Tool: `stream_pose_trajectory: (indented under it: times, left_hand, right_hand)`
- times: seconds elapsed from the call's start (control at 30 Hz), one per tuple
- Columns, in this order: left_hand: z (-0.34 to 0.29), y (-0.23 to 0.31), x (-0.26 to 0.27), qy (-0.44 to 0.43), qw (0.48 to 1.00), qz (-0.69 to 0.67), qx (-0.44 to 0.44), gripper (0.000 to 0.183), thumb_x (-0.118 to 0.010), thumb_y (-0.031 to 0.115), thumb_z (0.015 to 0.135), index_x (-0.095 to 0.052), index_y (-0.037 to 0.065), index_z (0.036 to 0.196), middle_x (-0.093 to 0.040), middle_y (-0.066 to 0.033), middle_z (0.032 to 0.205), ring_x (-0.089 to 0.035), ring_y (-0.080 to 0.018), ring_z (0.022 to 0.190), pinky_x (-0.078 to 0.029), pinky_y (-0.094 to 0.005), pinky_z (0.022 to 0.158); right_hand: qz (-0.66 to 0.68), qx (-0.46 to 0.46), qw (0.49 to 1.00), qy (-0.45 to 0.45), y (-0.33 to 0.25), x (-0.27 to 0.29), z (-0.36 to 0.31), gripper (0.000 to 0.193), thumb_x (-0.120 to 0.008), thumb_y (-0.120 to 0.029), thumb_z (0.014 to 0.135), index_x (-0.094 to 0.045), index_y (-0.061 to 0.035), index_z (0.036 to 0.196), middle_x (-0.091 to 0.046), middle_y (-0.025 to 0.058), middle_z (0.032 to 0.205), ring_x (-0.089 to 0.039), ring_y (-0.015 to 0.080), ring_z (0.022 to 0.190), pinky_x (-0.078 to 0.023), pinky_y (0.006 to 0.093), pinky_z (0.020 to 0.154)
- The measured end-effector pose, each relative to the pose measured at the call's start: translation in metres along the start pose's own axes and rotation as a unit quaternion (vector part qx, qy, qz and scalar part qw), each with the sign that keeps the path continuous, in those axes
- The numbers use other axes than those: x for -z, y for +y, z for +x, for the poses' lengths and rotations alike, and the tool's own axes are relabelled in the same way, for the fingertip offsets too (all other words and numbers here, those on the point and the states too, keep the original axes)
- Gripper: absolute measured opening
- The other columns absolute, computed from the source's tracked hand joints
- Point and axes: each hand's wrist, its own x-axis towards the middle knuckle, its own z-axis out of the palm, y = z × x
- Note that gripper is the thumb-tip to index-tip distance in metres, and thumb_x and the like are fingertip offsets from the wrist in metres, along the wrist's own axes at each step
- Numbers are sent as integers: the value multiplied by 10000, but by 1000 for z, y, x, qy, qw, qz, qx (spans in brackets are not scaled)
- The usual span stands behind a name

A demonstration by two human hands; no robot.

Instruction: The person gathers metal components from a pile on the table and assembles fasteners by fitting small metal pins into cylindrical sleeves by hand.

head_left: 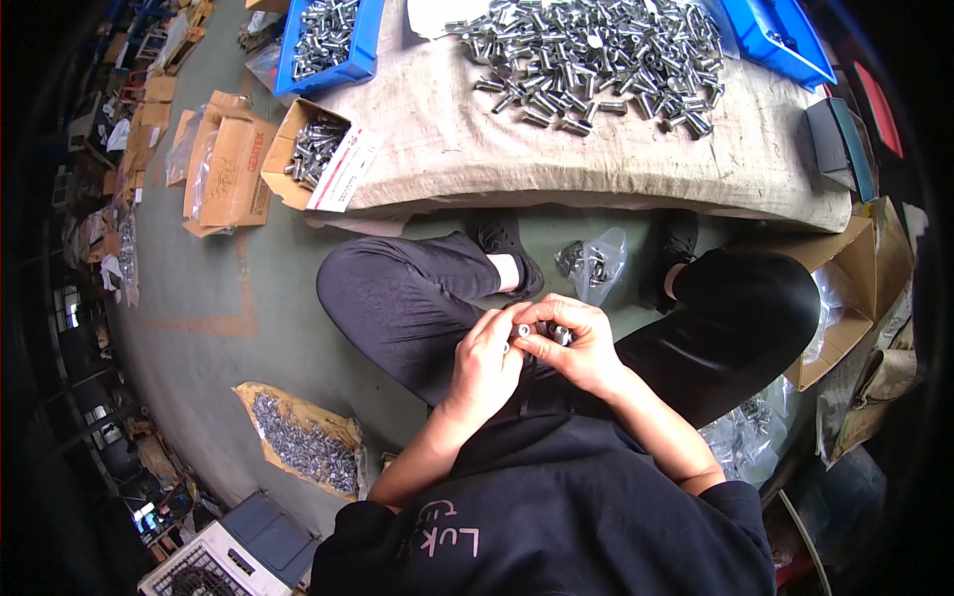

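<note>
Ahead, a cloth-draped worktop (437, 164) bore heaped metal fittings (596, 65). Before the black shirt (596, 487), I watched the left hand (484, 360) and right hand (584, 350) pinch small metal parts (524, 330) — joining or checking, I judged; next called for a steady two-handed grip.

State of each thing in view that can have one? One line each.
Left hand, fingers closed on metal parts
Right hand, fingers closed on metal parts
Left blue bin, open, filled
Right blue bin, open, dark contents unclear
Table box, open, filled
Left carton, open
Right carton, open, plastic inside
Bag between feet, partly filled
Table pile, loose
Floor pile, loose
</note>
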Motion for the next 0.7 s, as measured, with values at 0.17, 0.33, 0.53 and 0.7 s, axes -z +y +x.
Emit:
stream_pose_trajectory:
  times: [0.17,0.33,0.53,0.7]
  left_hand:
    - [0,1,5,-3,998,-54,21,372,-502,-80,709,-504,-15,1076,-566,-177,945,-584,-311,835,-480,-352,721]
    - [0,-1,20,-29,994,-66,88,339,-492,-85,757,-522,-28,1090,-605,-141,961,-618,-150,696,-500,-257,628]
    - [1,7,21,-28,998,51,0,381,-469,-93,725,-515,-36,1099,-555,-213,1041,-585,-329,911,-484,-345,781]
    - [-1,9,18,-35,998,49,22,407,-458,-90,710,-502,-39,1111,-550,-223,1038,-576,-346,923,-476,-360,793]
  right_hand:
    - [29,-28,999,8,2,0,-1,155,-686,-89,730,-616,-33,857,-591,39,766,-538,113,690,-437,244,642]
    - [18,-48,999,-2,4,2,-2,153,-687,-101,736,-618,-34,855,-596,33,773,-542,101,706,-435,238,642]
    - [46,-31,998,-11,1,-5,-1,174,-696,-110,727,-618,-32,862,-590,32,759,-534,99,683,-427,230,615]
    - [15,-8,1000,-2,4,-8,-3,194,-706,-107,717,-620,-38,877,-571,38,738,-531,121,671,-425,247,604]
